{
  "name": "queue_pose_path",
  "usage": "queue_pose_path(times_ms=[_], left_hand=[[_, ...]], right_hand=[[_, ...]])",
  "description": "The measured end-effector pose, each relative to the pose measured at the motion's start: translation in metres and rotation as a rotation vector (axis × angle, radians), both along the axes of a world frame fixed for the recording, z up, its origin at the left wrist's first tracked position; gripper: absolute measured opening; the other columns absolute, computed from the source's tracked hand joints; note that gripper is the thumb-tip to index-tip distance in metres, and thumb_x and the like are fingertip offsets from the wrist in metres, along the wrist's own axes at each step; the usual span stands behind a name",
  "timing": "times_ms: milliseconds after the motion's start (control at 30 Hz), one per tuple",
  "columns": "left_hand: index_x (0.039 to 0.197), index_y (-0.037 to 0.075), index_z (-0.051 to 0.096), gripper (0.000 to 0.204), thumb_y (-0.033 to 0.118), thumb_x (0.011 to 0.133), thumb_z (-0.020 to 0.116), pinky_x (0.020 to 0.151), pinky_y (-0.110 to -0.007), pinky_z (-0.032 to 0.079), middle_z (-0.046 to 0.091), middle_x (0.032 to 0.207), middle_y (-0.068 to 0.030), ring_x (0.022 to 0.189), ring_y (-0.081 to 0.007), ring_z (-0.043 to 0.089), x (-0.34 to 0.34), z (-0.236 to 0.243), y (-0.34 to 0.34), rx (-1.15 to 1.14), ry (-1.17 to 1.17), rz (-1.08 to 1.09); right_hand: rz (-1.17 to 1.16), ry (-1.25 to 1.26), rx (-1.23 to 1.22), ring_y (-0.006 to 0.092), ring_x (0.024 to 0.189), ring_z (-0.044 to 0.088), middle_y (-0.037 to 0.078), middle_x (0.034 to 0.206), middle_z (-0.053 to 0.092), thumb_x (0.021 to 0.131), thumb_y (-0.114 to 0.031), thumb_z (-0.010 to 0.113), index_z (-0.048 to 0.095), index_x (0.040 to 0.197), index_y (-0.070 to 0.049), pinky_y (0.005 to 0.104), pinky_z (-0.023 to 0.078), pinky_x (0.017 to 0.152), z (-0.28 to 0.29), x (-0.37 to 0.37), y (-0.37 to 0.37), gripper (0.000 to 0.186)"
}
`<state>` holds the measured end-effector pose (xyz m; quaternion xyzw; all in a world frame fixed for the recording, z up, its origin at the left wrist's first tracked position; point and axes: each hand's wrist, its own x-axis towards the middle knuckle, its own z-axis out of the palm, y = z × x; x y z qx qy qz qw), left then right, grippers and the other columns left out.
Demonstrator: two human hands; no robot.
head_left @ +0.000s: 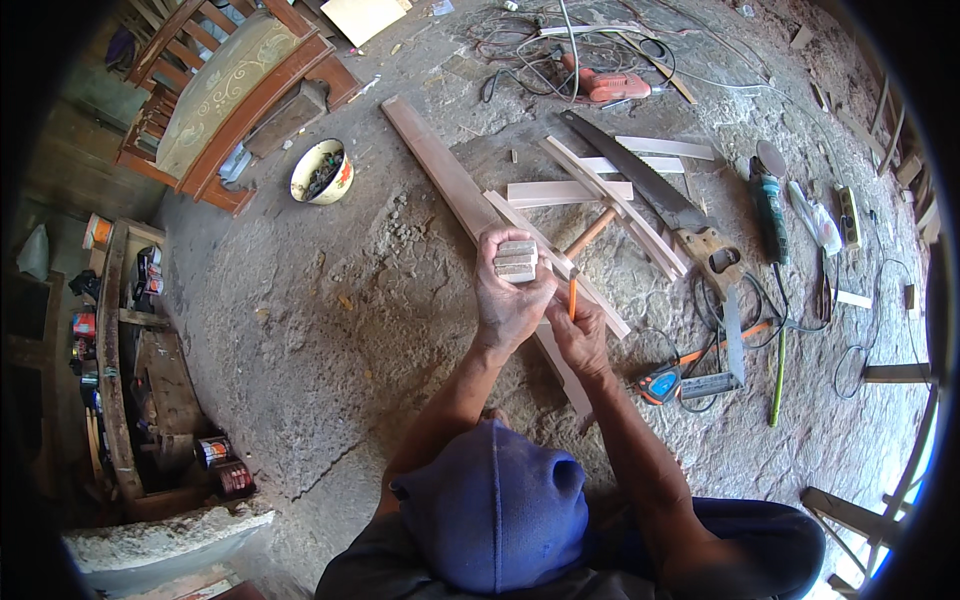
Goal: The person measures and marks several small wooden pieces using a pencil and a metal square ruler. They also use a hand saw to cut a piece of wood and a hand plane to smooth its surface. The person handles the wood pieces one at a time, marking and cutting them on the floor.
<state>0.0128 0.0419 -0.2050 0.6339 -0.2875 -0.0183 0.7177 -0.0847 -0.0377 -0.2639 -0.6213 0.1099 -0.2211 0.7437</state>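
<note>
My left hand is wrapped round a small bundle of wooden strips, whose cut ends face up. Close against it, my right hand pinches an orange pencil that points up beside the bundle. Under and beyond both hands a long plank lies slanting across the ground. Pale wooden strips lie crossed just ahead and to the right. A round wooden handle sticks out among them; its other end is not clear. A handsaw with a wooden grip rests beside the strips.
To the right lie a teal angle grinder, a spirit level, a try square and a blue tape measure. Farther off are a red power tool and tangled cables. A bowl and carved wooden furniture stand left.
</note>
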Motion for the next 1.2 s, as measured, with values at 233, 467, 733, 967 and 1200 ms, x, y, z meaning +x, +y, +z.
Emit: queue_pose_path(times_ms=[233,467,733,967,1200], left_hand=[[0.115,0.004,0.050,0.040,-0.009,0.083,0.069,0.076,-0.027,0.055,0.060,0.099,-0.0049,0.087,-0.0098,0.062,-0.010,0.005,-0.001,0.017,0.109,0.059],[0.109,0.004,0.051,0.035,-0.008,0.082,0.071,0.075,-0.026,0.055,0.062,0.099,-0.0043,0.085,-0.0093,0.063,-0.012,0.001,-0.003,0.034,-0.050,0.073],[0.106,0.004,0.049,0.039,-0.003,0.082,0.079,0.075,-0.026,0.056,0.061,0.098,-0.0050,0.086,-0.0097,0.064,-0.009,-0.002,0.000,0.021,0.077,0.059],[0.114,0.006,0.060,0.044,0.011,0.080,0.087,0.083,-0.032,0.057,0.065,0.093,-0.0032,0.089,-0.0140,0.065,0.017,0.001,0.031,0.181,0.032,-0.378],[0.094,0.006,0.064,0.021,0.010,0.084,0.083,0.075,-0.029,0.053,0.065,0.089,-0.0026,0.083,-0.0115,0.062,0.015,-0.007,0.028,0.192,0.110,-0.274]], right_hand=[[-0.002,0.041,-0.137,0.0094,0.093,0.061,0.004,0.098,0.071,0.099,-0.014,0.061,0.067,0.128,0.003,0.0299,0.050,0.086,-0.003,-0.003,-0.003,0.034],[0.038,0.042,-0.030,0.0085,0.075,0.050,-0.001,0.080,0.058,0.095,-0.016,0.068,0.063,0.135,0.000,0.0280,0.046,0.070,0.002,-0.002,-0.020,0.043],[0.201,0.061,-0.083,0.0102,0.101,0.061,0.002,0.108,0.070,0.091,-0.009,0.076,0.060,0.138,-0.006,0.0311,0.050,0.092,-0.016,0.015,-0.016,0.049],[0.358,0.081,-0.105,0.0082,0.107,0.059,-0.001,0.112,0.069,0.094,-0.008,0.074,0.066,0.125,-0.005,0.0296,0.048,0.098,-0.016,0.012,-0.030,0.032],[0.086,0.256,0.017,0.0091,0.102,0.061,0.004,0.113,0.071,0.094,-0.003,0.067,0.068,0.125,-0.003,0.0280,0.049,0.091,-0.027,-0.004,-0.044,0.032]])
